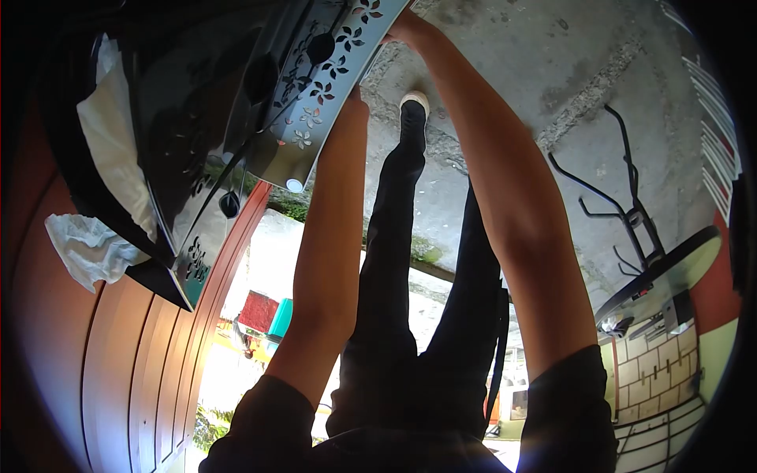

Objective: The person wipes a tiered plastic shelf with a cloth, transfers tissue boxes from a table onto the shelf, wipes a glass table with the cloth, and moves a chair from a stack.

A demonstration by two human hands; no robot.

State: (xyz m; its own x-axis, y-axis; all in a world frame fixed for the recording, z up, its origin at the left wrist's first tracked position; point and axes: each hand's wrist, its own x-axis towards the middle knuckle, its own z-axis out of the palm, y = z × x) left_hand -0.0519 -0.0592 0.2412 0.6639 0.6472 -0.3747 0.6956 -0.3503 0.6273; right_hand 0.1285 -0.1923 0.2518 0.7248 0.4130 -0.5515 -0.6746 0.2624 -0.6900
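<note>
A glossy black appliance point(205, 94), like a gas stove, fills the upper left. Its silvery front strip point(315, 110) has flower patterns, and dark oval knobs point(320, 49) show along it. My left hand point(359, 98) reaches up to the strip's edge; past the wrist it is hidden behind the panel. Farther up, my right hand point(404, 30) is at the same edge, only partly in view, its fingers out of sight. Whether either hand grips the panel cannot be made out. Crumpled white material point(91, 251) hangs at the appliance's lower left corner.
Reddish-brown wooden boards point(118, 363) stand at left. Below me is a grey concrete floor point(505, 71), with my shoe point(415, 100) on it. At right are a black metal stand with hooked arms point(631, 209), a round-edged board point(670, 272) and a white rack point(714, 134).
</note>
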